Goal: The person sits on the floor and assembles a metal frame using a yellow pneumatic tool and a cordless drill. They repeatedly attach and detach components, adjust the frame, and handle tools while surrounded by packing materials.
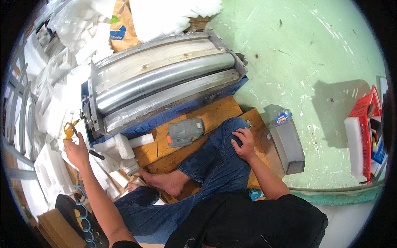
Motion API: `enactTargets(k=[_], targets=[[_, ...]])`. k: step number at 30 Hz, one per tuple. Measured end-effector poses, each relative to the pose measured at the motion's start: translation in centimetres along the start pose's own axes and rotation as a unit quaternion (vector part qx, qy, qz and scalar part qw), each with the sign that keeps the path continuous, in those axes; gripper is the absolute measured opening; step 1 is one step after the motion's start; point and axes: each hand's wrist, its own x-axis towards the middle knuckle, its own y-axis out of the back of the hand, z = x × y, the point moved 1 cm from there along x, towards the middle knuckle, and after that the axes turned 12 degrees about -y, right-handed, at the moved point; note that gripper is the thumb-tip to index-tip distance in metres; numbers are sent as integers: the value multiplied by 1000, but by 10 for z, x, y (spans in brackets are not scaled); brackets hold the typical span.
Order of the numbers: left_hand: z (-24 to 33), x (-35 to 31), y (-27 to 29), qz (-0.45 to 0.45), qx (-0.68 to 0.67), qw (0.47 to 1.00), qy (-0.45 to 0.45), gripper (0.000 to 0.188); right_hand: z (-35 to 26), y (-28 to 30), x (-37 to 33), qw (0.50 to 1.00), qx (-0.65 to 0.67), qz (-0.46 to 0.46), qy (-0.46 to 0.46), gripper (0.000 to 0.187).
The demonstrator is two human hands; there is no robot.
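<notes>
My left hand (pixel 77 151) is closed around a yellow tool (pixel 69 129) with a loop-like frame and a narrow tip; its exact kind is not clear. The tip points at the left end of a machine with a long shiny metal roller (pixel 165 82) in a metal frame. A black-gripped handle (pixel 96 155) sticks out below that end, close to my wrist. My right hand (pixel 244 143) lies on my bent knee, fingers loosely spread and holding nothing.
A grey plastic case (pixel 185 132) sits on the wooden boards (pixel 219 110) before me. White foam pieces (pixel 53 165) crowd the left. On the green floor (pixel 285 53) stand a grey bin (pixel 288 146) and a red basket (pixel 364 136). A coiled blue hose (pixel 84 213) hangs at lower left.
</notes>
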Motion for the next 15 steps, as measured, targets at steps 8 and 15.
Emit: enactTargets(k=[8,15], targets=[[6,-1,7,-46,-4,999,23,48,4,-4,-5,1000,14,5,1,30],[-1,-1,0,-44,7,999,12,49,1,-3,-2,1000,18,5,-3,29]])
